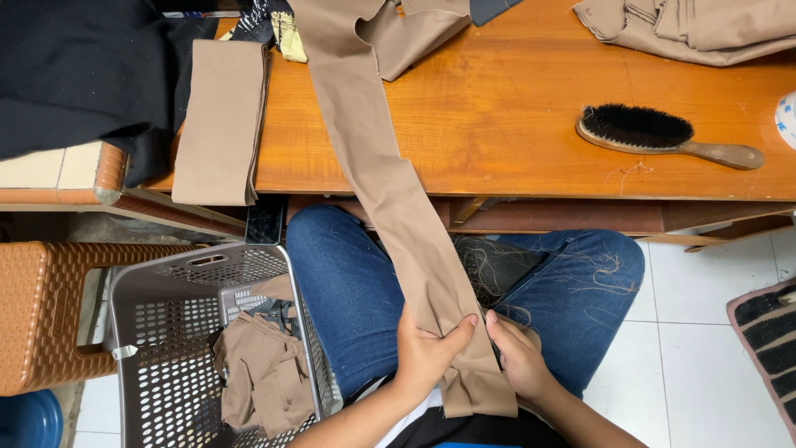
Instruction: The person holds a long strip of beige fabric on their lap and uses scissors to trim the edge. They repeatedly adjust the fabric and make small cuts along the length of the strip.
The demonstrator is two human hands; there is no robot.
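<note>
A: What's around the hands?
B: Left hand (424, 353) and right hand (518, 355) have fingers closed on a tan fabric strip (390, 182) trailing from lap to bench (514, 108).
A: Nearby?
B: 1 brush (663, 135), a grey basket (149, 332) beside the knee

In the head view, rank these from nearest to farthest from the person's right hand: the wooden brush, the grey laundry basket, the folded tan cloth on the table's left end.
From the right hand:
1. Grey laundry basket, on the floor, left of the lap.
2. Wooden brush, on the table, up and right.
3. Folded tan cloth, on the table's left end, farthest.
</note>
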